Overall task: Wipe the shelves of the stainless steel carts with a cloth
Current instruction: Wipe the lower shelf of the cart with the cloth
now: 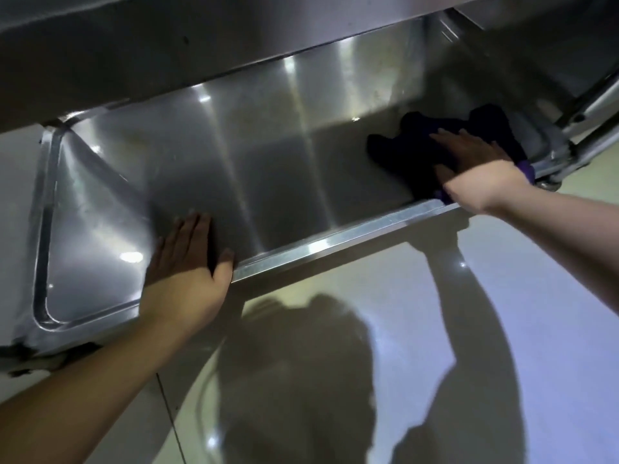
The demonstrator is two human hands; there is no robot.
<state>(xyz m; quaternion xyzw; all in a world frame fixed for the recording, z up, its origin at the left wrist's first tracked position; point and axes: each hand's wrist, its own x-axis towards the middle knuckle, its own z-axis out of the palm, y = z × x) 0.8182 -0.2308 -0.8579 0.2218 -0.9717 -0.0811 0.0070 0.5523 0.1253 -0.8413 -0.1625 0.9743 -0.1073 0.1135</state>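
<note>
Cloth (pixel 418 152), dark purple and bunched into folds, lies on the lower shelf (pixel 268 182) of the steel cart, toward that shelf's right end and close to its front rim (pixel 335 241). On top of it the right hand (pixel 469 162) lies flat, fingers straight and spread, palm pressing the fabric down against the metal; nothing is curled round it, so the hand bears on the cloth rather than clutching it. A strip of the purple fabric shows past the wrist, at the shelf's right corner, and another fold sticks out beyond the fingertips, farther back on the shelf. At the shelf's left part the left hand (pixel 191 262) also lies flat and relaxed, its fingers straight and together on the bare steel, its thumb resting at the front rim, its wrist crossing over that rim; it carries nothing. Both forearms reach in from the near side of the shelf. Left of the left hand the shelf ends in a rounded raised corner with a bright lip. Above the shelf hangs the underside of the upper shelf (pixel 167 45), shading its back part. Off the shelf's right end stand slanted cart legs (pixel 589 115) of round steel tube. In front of the rim lies a glossy pale floor (pixel 502 313), which carries the dark shadow of the person's head and arms.
</note>
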